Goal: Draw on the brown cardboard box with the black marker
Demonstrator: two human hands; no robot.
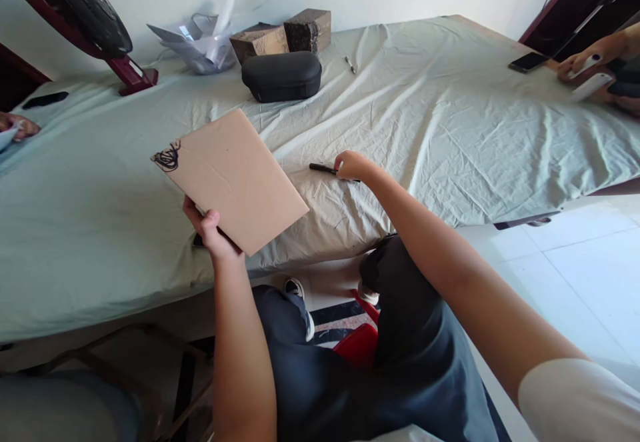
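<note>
From where I'm operating, I'm seeing the slim black cylindrical pen (323, 168) lying just at the front part of the tabletop, with the right hand (350, 165) closing narrowly over its right-hand portion, thumb and fingers pinching it. I'm reading no gap between hand and pen; the right hand is clearly the nearer one, and the pen's longer bare portion is extending to the left of the fingers. Its long axis is running mostly left to right, the right end dipping a little toward the wearer and the left end pointing toward the flat tan cardboard panel (235, 189). (I'm not able to tell which end is the writing tip, or whether the pen is resting fully on the cloth.)

Left of the pen, the left hand (213, 232) is gripping that panel by its near-left edge, thumb lying on the top face. The panel's long axis is slanting from far left to near right, its corner with the black looping scribble (167, 157) pointing away to the left and its near-right corner aiming roughly below the pen.

Farther out, the pale green wrinkled cloth (465, 129) is covering the tabletop, and the black oblong zip case (281, 77) is sitting beyond the panel, in front of the brown tape-wrapped cardboard box (313, 29).
</note>
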